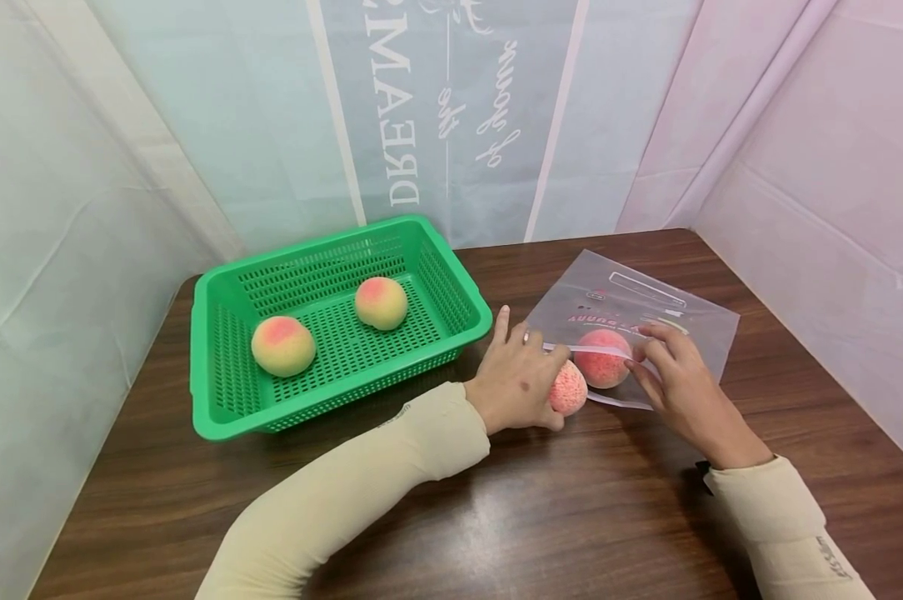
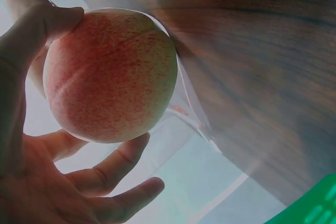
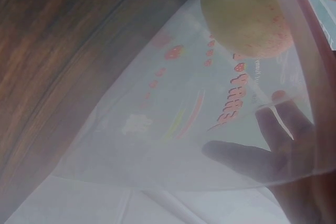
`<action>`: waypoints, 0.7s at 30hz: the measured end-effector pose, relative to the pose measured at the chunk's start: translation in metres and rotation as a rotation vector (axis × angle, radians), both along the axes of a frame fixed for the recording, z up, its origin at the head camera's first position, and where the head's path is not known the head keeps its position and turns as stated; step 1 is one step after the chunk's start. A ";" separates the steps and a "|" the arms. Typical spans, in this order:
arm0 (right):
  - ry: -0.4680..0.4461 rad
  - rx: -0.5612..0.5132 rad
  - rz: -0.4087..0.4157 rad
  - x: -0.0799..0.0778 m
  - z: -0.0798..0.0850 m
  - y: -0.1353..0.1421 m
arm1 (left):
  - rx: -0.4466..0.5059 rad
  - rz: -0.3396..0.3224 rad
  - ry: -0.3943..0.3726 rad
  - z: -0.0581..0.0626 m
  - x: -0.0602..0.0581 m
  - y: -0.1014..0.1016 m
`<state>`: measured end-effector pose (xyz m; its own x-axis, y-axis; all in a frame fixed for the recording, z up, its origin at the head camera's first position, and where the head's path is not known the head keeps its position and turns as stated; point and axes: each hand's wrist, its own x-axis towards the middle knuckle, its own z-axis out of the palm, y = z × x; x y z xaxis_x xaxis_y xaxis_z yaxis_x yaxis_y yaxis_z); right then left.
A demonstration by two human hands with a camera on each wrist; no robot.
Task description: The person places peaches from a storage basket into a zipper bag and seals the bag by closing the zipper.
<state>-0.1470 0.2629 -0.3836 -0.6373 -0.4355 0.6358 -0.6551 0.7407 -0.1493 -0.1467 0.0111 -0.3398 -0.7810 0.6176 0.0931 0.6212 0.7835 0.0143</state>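
Note:
My left hand grips a pink, speckled peach between thumb and fingers, at the mouth of a clear printed plastic bag. In the left wrist view the held peach fills the space by the thumb, and the outer fingers spread away from it. A second peach lies inside the bag near its opening. With thumb and fingers, my right hand pinches the bag's edge. Through the film, the right wrist view shows a peach and blurred fingers.
Left of the bag stands a green plastic basket with slotted walls. It contains two yellow-and-pink peaches, one on the left and one on the right. All of this is on a dark wooden table, with fabric walls around its back and sides.

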 end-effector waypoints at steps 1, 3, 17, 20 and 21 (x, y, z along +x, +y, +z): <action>0.000 0.000 0.000 0.000 0.000 0.000 | 0.003 -0.001 -0.004 0.000 0.000 0.001; 0.001 0.003 0.000 0.000 0.000 0.000 | 0.005 0.000 -0.010 -0.001 -0.001 0.002; 0.008 0.003 -0.003 0.003 0.000 0.002 | 0.018 0.024 -0.052 -0.009 -0.004 0.009; 0.010 -0.002 -0.003 0.003 0.000 0.002 | 0.040 0.032 -0.049 -0.012 -0.005 0.011; 0.012 -0.004 -0.003 0.003 0.000 0.002 | 0.049 0.035 -0.044 -0.013 -0.006 0.012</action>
